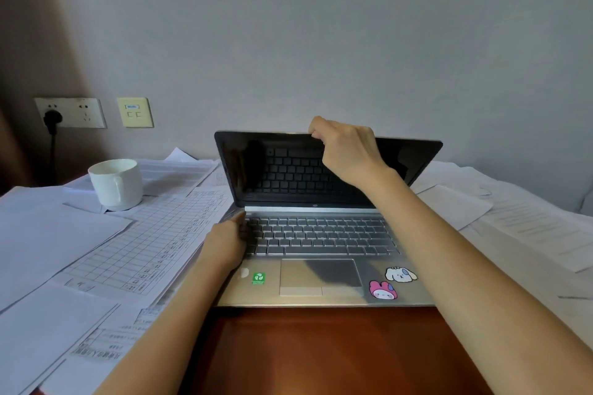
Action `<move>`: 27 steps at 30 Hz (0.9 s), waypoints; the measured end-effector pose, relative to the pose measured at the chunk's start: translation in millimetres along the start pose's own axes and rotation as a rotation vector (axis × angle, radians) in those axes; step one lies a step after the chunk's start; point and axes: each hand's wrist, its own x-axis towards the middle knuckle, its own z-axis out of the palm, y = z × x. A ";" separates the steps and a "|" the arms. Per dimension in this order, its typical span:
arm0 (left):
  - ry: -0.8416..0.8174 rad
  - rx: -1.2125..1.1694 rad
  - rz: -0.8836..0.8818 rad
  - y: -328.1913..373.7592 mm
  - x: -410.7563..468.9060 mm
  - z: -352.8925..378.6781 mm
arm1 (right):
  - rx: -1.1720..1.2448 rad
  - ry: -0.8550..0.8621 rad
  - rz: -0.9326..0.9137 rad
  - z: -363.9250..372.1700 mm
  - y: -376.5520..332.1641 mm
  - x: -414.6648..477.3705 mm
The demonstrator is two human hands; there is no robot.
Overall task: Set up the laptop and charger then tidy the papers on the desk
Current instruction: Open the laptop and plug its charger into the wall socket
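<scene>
Head view: right hand (pixel 346 154) extended, fingers (pixel 316 128) curled over laptop (pixel 321 234) lid edge; left hand (pixel 224 240) braces base, grip unclear.

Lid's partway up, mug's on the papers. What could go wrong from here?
The white ceramic mug stands on loose printed paper sheets left of the silver laptop; pulling those sheets while tidying could tip it toward the keyboard.
The right hand grips the lid's top edge while the left hand presses only the base's left side, so the base might slide on the sheets that seem tucked under it.
</scene>
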 end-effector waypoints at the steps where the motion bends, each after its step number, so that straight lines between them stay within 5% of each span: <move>1: 0.003 -0.014 0.017 -1.2 -0.9 -0.3 | -0.009 -0.032 0.063 1.8 5.0 8.7; 7: 0.047 -0.089 0.085 -6.2 -1.5 -0.3 | 0.178 0.270 0.451 33.5 23.0 52.5; 12: 0.052 -0.080 0.045 -10.6 3.4 3.5 | 0.297 0.601 0.327 58.2 31.5 39.7; 15: 0.054 -0.093 0.049 -10.6 4.0 3.8 | 0.206 0.522 0.245 64.8 40.0 28.4; 20: 0.051 -0.110 0.018 -10.0 3.6 5.8 | -0.004 0.048 0.318 63.1 39.7 15.2; 27: 0.050 -0.104 0.005 -9.1 3.4 4.4 | -0.035 -0.130 0.427 54.6 30.1 28.5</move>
